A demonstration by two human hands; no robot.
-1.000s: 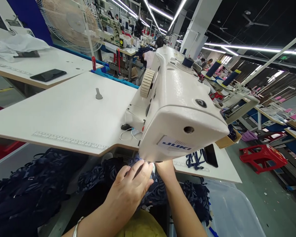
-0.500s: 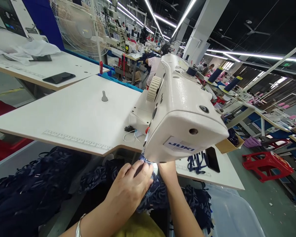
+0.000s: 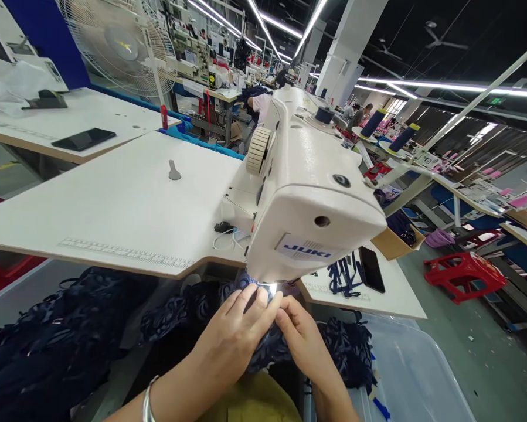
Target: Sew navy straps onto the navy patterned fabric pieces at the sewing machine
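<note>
Head cam: both hands, L (image 3: 232, 340) & R (image 3: 305, 337), press navy fabric (image 3: 269, 346) under sewing machine (image 3: 307, 193).

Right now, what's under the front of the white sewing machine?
Dark blue patterned fabric in a small bright glow, with the fingertips of the left hand and right hand on it. Anything deeper underneath is covered by the machine head and the hands.

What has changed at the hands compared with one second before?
The right hand drew back from under the head of the white sewing machine; its fingers now show, touching the dark blue patterned fabric beside the left hand. Left hand and machine stayed.
</note>
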